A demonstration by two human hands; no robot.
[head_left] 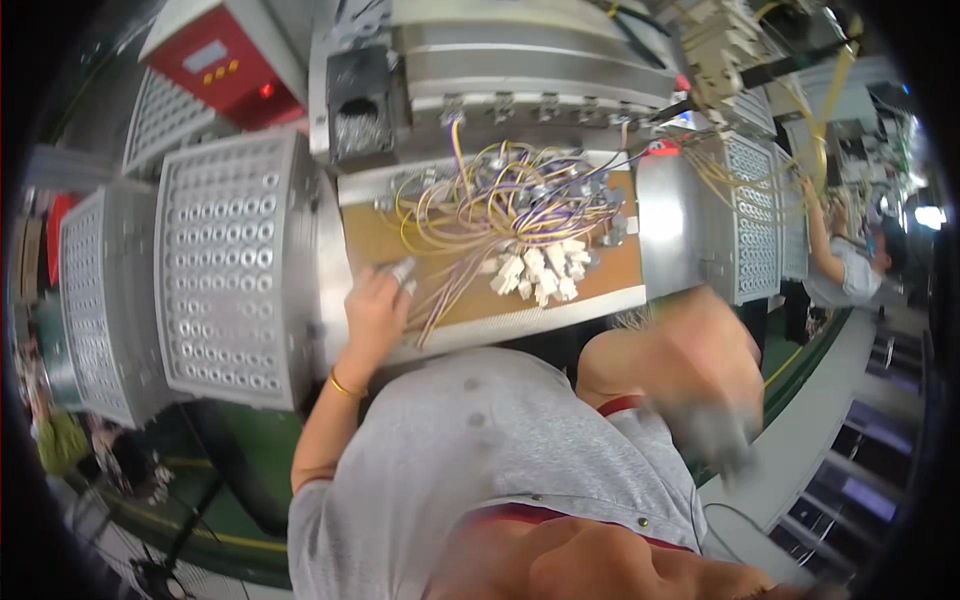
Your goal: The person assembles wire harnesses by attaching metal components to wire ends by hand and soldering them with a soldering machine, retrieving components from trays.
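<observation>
My left hand point(375, 308) is over the left part of the brown work surface point(370, 240), its fingers curled together with pale grey-white tips. What they hold, if anything, I cannot make out. Just right of it lie the loose ends of several thin wires point(432, 312). These belong to a tangled bundle of yellow and purple wires point(490, 205) with a cluster of white plastic connectors point(540, 270) at its near side. My right hand point(700, 350) is raised at the right, off the work surface and smeared by motion. A blurred grey shape point(715, 435) is by it, too indistinct to name.
A slotted metal fixture point(540, 65) runs along the back, beside a dark open box point(360, 105). Grey perforated racks point(225, 270) stand left, another rack point(752, 215) right. A red control box point(225, 70) is at upper left. Another person point(850, 265) is at far right.
</observation>
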